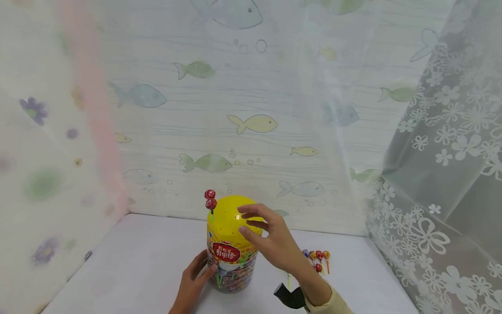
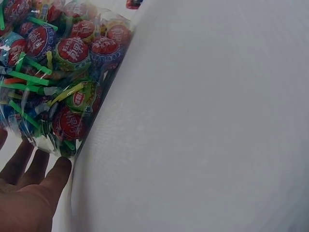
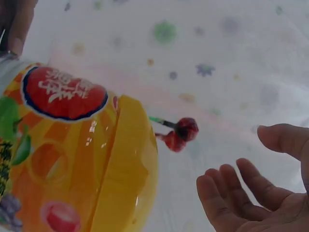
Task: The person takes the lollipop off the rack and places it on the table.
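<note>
A clear plastic jar [image 1: 235, 279] of wrapped lollipops stands upright under a domed yellow lid [image 1: 231, 216] dotted with small holes. Two red-wrapped lollipops [image 1: 210, 199] stick up from the lid's left side. My left hand [image 1: 192, 279] rests against the jar's lower left side, thumb toward the front; in the left wrist view its extended fingers [image 2: 57, 176] touch the clear wall. Beside the lid, my right hand [image 1: 274, 237] hovers with fingers and thumb spread in a loose curve. Nothing lies between them in the right wrist view.
Several loose lollipops [image 1: 319, 256] lie on the white table [image 1: 157, 248] to the right of the jar, partly hidden by my right arm. A fish-patterned curtain [image 1: 251, 174] hangs behind the table, with flowered sheets at both sides.
</note>
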{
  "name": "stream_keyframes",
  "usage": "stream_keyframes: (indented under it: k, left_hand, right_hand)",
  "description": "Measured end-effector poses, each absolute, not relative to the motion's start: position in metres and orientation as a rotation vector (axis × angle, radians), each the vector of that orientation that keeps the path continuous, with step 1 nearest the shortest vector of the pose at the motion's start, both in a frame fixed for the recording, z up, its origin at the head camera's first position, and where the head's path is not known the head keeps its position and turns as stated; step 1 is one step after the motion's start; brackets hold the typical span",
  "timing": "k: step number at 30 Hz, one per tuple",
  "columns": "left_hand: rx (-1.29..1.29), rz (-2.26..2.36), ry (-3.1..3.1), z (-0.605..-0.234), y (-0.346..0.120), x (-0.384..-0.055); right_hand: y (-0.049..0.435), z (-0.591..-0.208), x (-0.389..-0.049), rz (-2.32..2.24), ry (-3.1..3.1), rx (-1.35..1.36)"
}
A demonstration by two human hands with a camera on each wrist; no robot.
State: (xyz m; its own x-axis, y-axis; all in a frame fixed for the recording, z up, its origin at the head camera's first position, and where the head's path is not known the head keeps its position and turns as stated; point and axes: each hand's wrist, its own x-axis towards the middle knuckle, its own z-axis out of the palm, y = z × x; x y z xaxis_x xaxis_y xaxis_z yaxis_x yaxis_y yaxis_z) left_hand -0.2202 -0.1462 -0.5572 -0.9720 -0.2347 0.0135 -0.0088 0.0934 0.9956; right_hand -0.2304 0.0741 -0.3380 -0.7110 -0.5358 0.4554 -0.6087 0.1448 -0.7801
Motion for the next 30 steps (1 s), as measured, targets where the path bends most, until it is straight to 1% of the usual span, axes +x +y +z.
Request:
stream_keyframes:
  k: [7,13,17,30]
  left_hand:
    - [0.233,-1.995,-2.190,-0.556,-0.148,-0.221]
    - [0.238,-2.008,-2.200,-0.555,-0.149,-0.223]
    - [0.234,-2.003,-2.197,-0.556,-0.149,-0.224]
    - [0.227,-2.002,-2.182,-0.555,-0.148,-0.223]
  right_hand:
    - [0.027,-0.330,-0.246,1.706,-2.365,1.100]
    - [0.004,-0.332,-0.255,1.796,-2.374,1.093]
    - [-0.001,-0.335,-0.257,1.812,-2.360,1.104]
    - [-0.006,-0.343,-0.262,1.746,-2.373,1.023]
